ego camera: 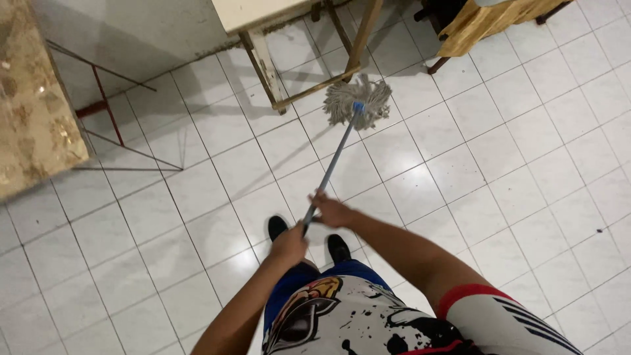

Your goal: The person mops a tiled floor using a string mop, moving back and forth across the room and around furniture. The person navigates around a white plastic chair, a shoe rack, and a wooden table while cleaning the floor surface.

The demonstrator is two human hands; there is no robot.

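I hold a mop with both hands. My left hand (pixel 289 244) grips the near end of the grey-blue handle (pixel 332 167), and my right hand (pixel 332 212) is closed around the handle a little further down. The grey string mop head (pixel 358 100) rests on the white tiled floor (pixel 460 171), close to the crossbar of a wooden table frame (pixel 315 87). My black shoes (pixel 338 248) stand on the tiles just below my hands.
A pale-topped wooden table (pixel 253 13) stands at the top centre. A patterned counter (pixel 33 112) on a thin red metal frame (pixel 105 105) fills the left. A yellow wooden piece of furniture (pixel 480 23) is at the top right.
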